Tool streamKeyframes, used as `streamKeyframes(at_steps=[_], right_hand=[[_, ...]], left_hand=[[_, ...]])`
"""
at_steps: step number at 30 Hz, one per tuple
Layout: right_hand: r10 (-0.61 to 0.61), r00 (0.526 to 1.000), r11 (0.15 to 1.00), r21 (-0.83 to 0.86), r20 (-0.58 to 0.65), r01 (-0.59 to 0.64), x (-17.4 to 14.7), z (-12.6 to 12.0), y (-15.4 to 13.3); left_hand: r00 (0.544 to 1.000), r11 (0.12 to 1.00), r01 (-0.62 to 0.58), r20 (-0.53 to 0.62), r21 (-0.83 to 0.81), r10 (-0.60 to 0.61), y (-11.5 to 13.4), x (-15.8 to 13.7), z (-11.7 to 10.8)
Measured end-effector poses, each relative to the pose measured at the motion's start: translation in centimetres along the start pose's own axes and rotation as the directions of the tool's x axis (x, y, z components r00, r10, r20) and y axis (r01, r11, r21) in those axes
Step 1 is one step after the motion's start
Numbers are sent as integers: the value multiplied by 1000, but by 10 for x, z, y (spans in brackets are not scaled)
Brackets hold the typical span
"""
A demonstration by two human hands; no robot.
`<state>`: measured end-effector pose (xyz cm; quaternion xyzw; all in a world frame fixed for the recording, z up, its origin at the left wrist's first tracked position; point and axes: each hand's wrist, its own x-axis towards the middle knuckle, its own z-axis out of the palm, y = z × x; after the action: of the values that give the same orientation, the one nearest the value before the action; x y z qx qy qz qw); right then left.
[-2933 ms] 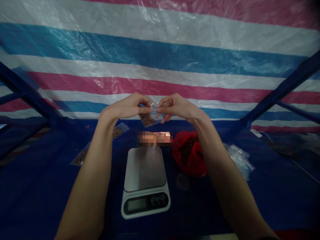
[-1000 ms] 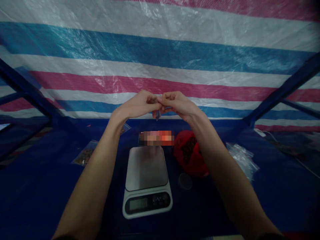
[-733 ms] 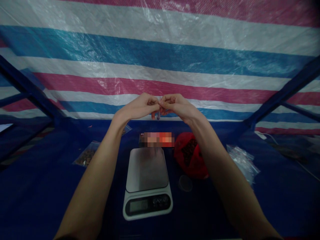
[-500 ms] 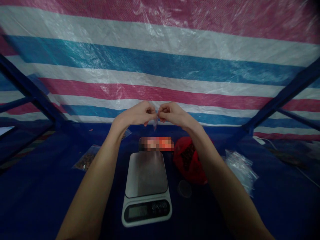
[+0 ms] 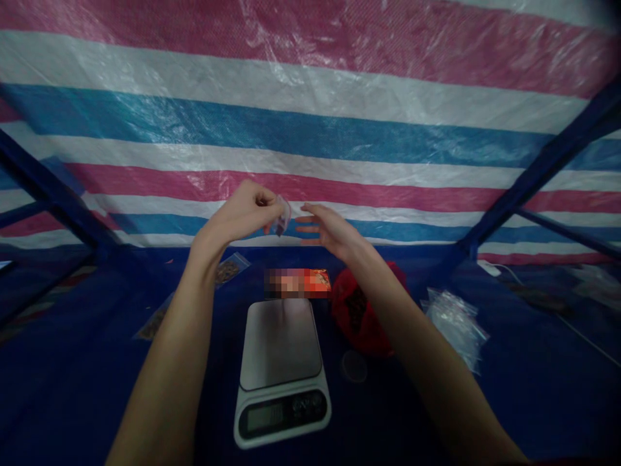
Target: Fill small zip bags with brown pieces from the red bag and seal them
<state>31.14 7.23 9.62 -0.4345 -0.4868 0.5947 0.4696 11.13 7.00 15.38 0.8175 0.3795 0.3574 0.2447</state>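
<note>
My left hand [image 5: 252, 210] pinches a small clear zip bag [image 5: 282, 215] at its edge, holding it up in front of the striped sheet. Just right of the bag, my right hand [image 5: 327, 228] has its fingers spread and holds nothing. Below both hands stands a kitchen scale [image 5: 281, 346] with a bare steel plate; the digits on its display are too dim to read. Behind the scale lies a red packet [image 5: 317, 283], partly blurred out. My right forearm partly covers a red bag [image 5: 347, 294] with dark contents.
Filled zip bags [image 5: 231, 268] lie beyond my left forearm, one partly hidden. A pile of clear bags [image 5: 453, 327] lies at the right. A round clear lid [image 5: 354, 366] is beside the scale. Blue frame bars [image 5: 533, 175] slant at both sides.
My right hand has let go of the zip bag and opened, its fingers spreading. My left hand has shifted left and slightly up with the bag. The view has tilted a little.
</note>
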Motion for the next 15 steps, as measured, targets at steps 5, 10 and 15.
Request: streamKeyframes(at_steps=[5, 10, 15], right_hand=[[189, 905, 897, 308, 381, -317, -2, 9, 3], [59, 962, 915, 371, 267, -159, -10, 14, -10], [-69, 994, 972, 232, 89, 46, -20, 12, -20]], left_hand=[[991, 991, -49, -129, -125, 33, 3, -6, -11], [991, 941, -74, -126, -331, 34, 10, -14, -16], [997, 922, -72, -47, -381, 58, 31, -17, -12]])
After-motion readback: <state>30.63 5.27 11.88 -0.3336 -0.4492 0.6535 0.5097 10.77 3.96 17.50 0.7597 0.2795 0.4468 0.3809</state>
